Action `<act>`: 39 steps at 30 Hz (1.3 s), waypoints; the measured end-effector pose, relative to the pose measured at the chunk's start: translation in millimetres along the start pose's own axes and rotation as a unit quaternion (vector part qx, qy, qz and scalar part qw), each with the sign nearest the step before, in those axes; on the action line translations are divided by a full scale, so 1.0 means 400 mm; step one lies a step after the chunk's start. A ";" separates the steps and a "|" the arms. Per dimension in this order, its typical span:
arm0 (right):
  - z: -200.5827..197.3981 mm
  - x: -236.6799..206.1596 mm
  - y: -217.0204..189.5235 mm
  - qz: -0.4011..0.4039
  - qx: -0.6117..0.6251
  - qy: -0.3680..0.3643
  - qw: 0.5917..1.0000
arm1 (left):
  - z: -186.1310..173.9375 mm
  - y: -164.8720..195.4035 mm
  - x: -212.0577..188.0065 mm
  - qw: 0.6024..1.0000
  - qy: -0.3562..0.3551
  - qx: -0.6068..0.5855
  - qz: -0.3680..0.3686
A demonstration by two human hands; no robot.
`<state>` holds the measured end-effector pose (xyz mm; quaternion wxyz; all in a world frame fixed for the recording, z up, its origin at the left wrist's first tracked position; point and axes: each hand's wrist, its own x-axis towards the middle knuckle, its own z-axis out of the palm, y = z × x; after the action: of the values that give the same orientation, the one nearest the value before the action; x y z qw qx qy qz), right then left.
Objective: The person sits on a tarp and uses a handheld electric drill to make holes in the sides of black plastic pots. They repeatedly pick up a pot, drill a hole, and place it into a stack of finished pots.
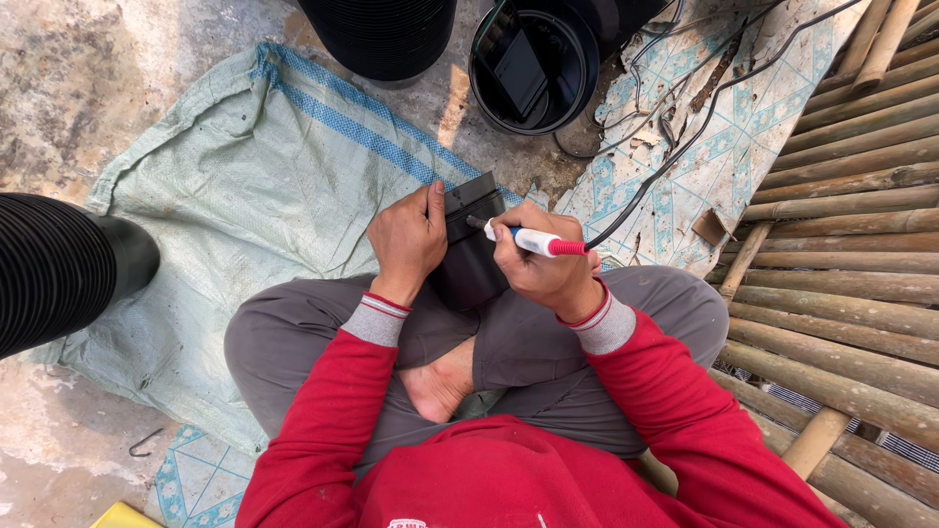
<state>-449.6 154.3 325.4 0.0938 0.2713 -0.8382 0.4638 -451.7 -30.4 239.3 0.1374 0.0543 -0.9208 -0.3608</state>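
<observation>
I sit cross-legged in grey trousers and a red top. My left hand (407, 240) grips a small black plastic pot (471, 256) that rests on my lap, thumb on its rim. My right hand (544, 266) is shut on a soldering iron (534, 241) with a white and red handle. Its tip touches the pot's upper side near the rim. A black cable (685, 147) runs from the handle up to the right.
A pale green woven sack (245, 186) is spread on the concrete. Stacks of black pots lie at the left (59, 264) and top (383, 34). A black bucket (533, 64) stands at the top centre. A bamboo slat platform (851, 244) fills the right.
</observation>
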 end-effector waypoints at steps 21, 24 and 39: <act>-0.360 -0.012 0.139 0.127 0.371 0.403 0.827 | -0.474 -0.046 -0.058 0.613 0.140 -0.757 -0.177; -0.380 0.005 0.150 0.132 0.380 0.391 0.828 | -0.687 0.037 -0.100 0.695 0.225 -0.675 -0.104; -0.374 0.062 0.104 0.112 0.337 0.334 0.873 | -0.927 -0.070 -0.123 0.850 0.309 0.413 -0.105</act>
<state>-506.8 286.6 387.9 0.2185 0.0193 -0.5744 0.7886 -296.2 -281.8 469.9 0.3409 0.3114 -0.8838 0.0755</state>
